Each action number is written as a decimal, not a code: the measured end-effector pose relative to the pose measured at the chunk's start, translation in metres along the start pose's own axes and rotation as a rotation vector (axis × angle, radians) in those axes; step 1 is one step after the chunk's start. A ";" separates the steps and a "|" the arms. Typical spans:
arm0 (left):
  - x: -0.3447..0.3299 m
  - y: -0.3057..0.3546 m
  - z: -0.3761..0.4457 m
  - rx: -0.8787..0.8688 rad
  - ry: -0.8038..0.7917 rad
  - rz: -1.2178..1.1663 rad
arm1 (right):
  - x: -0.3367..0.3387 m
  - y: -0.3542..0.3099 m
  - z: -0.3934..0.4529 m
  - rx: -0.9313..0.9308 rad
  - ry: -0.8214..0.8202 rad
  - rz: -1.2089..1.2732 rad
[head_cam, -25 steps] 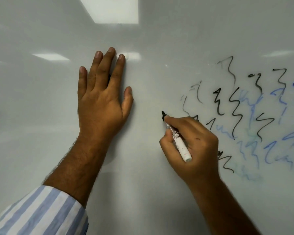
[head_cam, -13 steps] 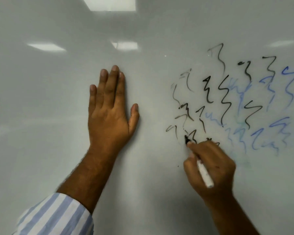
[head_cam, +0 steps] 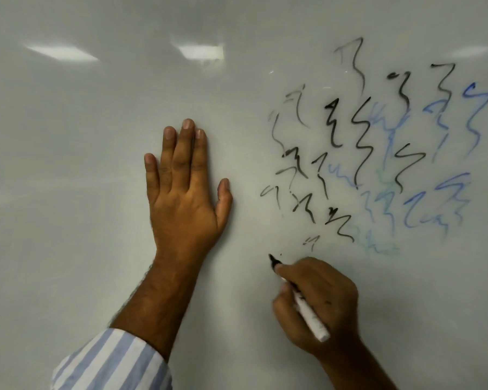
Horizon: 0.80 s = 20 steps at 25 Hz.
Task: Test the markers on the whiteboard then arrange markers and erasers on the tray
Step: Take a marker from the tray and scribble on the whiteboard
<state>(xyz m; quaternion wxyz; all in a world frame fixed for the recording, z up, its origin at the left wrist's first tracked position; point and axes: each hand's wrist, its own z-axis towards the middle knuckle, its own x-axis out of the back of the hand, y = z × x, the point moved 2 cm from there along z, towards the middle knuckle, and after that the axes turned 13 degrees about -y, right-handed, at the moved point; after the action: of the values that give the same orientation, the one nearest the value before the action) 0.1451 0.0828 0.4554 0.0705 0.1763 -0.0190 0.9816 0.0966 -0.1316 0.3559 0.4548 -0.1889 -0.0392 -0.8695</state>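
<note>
Many illegible squiggles (head_cam: 361,142) on whiteboard (head_cam: 68,164)

The left hand (head_cam: 185,190) lies flat on the whiteboard (head_cam: 82,164), fingers straight and together, thumb spread; a blue-and-white striped sleeve (head_cam: 113,361) covers its forearm. The right hand (head_cam: 319,302) pinches a white-barrelled black marker (head_cam: 307,311), its tip at the board below a cluster of black squiggles (head_cam: 361,142). Blue squiggles (head_cam: 473,116) sit further right.
</note>
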 end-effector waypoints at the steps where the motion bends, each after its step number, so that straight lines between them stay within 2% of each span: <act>1: 0.000 -0.001 0.000 -0.004 0.002 -0.005 | -0.009 -0.006 0.010 0.041 -0.028 -0.031; 5: 0.001 0.000 -0.001 0.001 0.006 -0.026 | -0.041 -0.018 0.032 0.104 -0.083 -0.134; 9: 0.000 -0.002 -0.004 -0.014 0.004 -0.018 | -0.019 -0.006 0.032 0.032 0.025 -0.162; 14: 0.000 -0.001 -0.010 -0.004 0.003 -0.022 | 0.002 0.000 0.011 -0.058 -0.051 -0.163; 16: -0.001 -0.001 -0.013 0.000 0.005 -0.031 | 0.014 0.008 0.008 -0.086 0.006 -0.146; 19: -0.002 -0.002 -0.017 -0.006 0.018 -0.044 | 0.025 0.027 0.007 -0.132 0.187 -0.108; 20: -0.002 -0.003 -0.019 0.005 0.022 -0.047 | 0.025 0.031 0.005 -0.131 0.192 -0.093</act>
<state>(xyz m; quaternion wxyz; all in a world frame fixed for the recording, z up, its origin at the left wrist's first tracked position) 0.1407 0.0863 0.4368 0.0934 0.1662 -0.0117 0.9816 0.1097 -0.1677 0.3666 0.4023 -0.1321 0.0529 -0.9044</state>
